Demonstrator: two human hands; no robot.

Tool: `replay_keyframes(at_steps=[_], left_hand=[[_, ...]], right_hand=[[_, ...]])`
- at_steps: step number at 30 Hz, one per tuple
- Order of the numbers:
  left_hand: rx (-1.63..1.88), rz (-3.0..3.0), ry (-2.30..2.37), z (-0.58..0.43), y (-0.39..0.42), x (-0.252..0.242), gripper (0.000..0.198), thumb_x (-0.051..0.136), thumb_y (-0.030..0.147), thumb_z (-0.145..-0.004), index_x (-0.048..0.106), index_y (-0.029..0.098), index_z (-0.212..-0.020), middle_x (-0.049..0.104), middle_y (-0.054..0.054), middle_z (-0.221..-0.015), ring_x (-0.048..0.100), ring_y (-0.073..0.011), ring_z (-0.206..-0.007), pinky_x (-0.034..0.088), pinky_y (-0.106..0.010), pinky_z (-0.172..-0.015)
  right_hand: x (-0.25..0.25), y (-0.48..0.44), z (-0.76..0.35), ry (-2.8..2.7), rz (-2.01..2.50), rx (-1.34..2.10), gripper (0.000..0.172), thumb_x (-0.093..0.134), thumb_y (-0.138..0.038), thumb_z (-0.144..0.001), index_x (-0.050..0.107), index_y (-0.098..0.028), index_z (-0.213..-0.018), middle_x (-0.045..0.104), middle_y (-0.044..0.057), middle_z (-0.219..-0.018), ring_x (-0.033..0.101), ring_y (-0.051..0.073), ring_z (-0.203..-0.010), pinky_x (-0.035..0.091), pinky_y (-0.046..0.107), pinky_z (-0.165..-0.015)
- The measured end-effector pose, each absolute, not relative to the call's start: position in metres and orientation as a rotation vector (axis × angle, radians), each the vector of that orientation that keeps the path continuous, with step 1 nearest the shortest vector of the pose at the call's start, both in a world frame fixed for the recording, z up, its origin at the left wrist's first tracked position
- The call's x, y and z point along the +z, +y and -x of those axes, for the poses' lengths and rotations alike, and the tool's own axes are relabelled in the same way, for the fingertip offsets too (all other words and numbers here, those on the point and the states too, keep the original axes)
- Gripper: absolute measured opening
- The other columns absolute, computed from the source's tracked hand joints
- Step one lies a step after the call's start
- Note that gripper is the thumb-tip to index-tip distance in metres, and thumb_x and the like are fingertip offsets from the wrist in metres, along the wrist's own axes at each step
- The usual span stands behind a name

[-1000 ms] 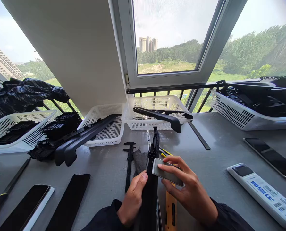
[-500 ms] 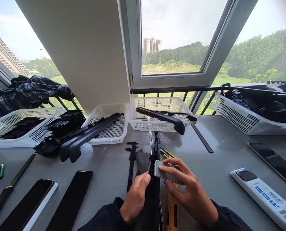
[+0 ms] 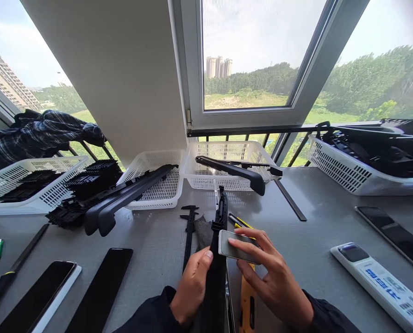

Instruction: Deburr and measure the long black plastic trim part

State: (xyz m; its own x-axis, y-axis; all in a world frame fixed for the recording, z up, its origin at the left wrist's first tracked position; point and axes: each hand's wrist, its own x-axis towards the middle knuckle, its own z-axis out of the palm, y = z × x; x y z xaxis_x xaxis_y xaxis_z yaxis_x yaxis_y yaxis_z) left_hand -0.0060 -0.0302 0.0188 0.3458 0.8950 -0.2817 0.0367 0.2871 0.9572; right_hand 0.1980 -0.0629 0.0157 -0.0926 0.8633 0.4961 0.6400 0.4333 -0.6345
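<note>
**Left hand (image 3: 195,280) steadies a long black plastic part (image 3: 215,282) while the right hand (image 3: 271,268) works a flat grey block**

The long black plastic part lies lengthwise in front of the person, its narrow, detailed end pointing toward the window and its near end running out of view. The left hand is clasped on its left side, thumb uppermost; the other fingers are mostly hidden. This grip probably stops the part from turning or sliding.

The right hand, apart from the left, pinches the flat grey block with pale edges (image 3: 232,251) between thumb and fingers. Two fingers lie spread on its upper face, likely to keep it level and guide it. Its left end overlaps the part just beside the left thumb; how hard it presses cannot be told.

Close around the hands on the grey bench (image 3: 297,263) lie a black caliper (image 3: 190,231), a dark grey cloth (image 3: 203,231), a yellow-and-black knife (image 3: 243,223) and a yellow slotted tool (image 3: 247,300), presumably set there for easy reach. Farther back, curved black handles (image 3: 234,170) rest across a white perforated plastic basket (image 3: 223,183), seemingly because they are too long to lie flat inside.
</note>
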Motion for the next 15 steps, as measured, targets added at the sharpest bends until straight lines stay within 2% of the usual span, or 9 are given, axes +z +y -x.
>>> replay_keyframes(at_steps=[6,12,15], left_hand=[[0.653,-1.391,0.959,0.0033,-0.0322,0.0249,0.062,0.043,0.063,-0.103,0.079,0.013,-0.109,0.076,-0.008,-0.097,0.063,-0.0258,-0.091,0.05,-0.035,-0.087],[0.739,-1.302,1.03,0.0037,-0.0351,0.0247,0.065,0.043,0.068,-0.101,0.079,0.016,-0.117,0.078,-0.01,-0.108,0.065,-0.0299,-0.102,0.05,-0.038,-0.098],[0.709,-1.324,1.032,0.0019,-0.0376,0.0257,0.064,0.043,0.067,-0.101,0.079,0.017,-0.118,0.078,-0.01,-0.111,0.065,-0.0308,-0.105,0.051,-0.037,-0.097]], right_hand=[[0.0153,-0.0673,-0.1918,-1.856,1.244,0.313,0.049,0.059,-0.013,-0.096,0.067,-0.037,-0.139,0.061,0.008,-0.143,0.063,0.028,-0.13,0.061,0.046,-0.104],[0.0155,-0.0656,-0.1947,-1.846,1.271,0.292,0.05,0.059,-0.014,-0.097,0.067,-0.038,-0.14,0.061,0.007,-0.146,0.063,0.029,-0.131,0.06,0.048,-0.104],[0.0161,-0.0659,-0.195,-1.895,1.247,0.273,0.052,0.06,-0.013,-0.096,0.066,-0.038,-0.142,0.057,0.007,-0.152,0.06,0.029,-0.136,0.058,0.051,-0.107]])
